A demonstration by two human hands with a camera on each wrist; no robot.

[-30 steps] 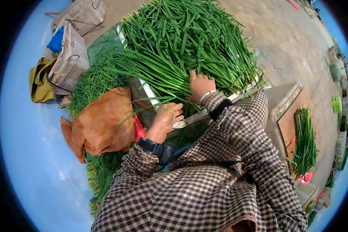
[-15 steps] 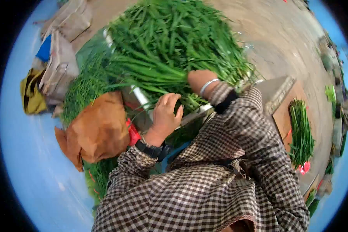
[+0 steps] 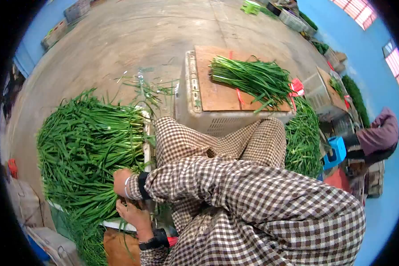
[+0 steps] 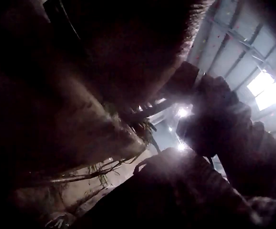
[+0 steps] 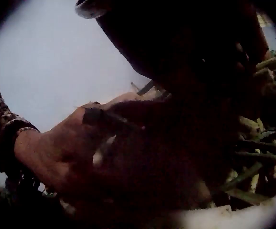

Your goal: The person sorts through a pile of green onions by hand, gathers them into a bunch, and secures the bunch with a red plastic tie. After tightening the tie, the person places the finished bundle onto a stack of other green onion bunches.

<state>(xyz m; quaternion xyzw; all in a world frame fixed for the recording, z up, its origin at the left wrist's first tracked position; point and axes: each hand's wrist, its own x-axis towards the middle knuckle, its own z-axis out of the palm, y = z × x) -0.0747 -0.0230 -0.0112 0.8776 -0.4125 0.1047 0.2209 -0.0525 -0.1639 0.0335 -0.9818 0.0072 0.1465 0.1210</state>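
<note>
A thick heap of long garlic chives, pale stems toward the person, fills a white-rimmed container at the left of the head view. At the heap's near corner, my right hand, with a bracelet at its wrist, grips some stems; its fingertips are hidden. Just below it lies my left hand, fingers loosely extended beside the stems and close to the right hand. In the dark right wrist view, the left hand reaches in from the left and cut stems show at the right.
A bundle of chives lies on a brown board atop a plastic crate. Loose leaves are scattered on the floor. Brown cloth hangs near the left hand. At the right are more greens, a blue stool and another person.
The head view has swung to the right, so the heap now sits at the left and the board with its bundle is fully visible. My left hand has come closer to my right.
</note>
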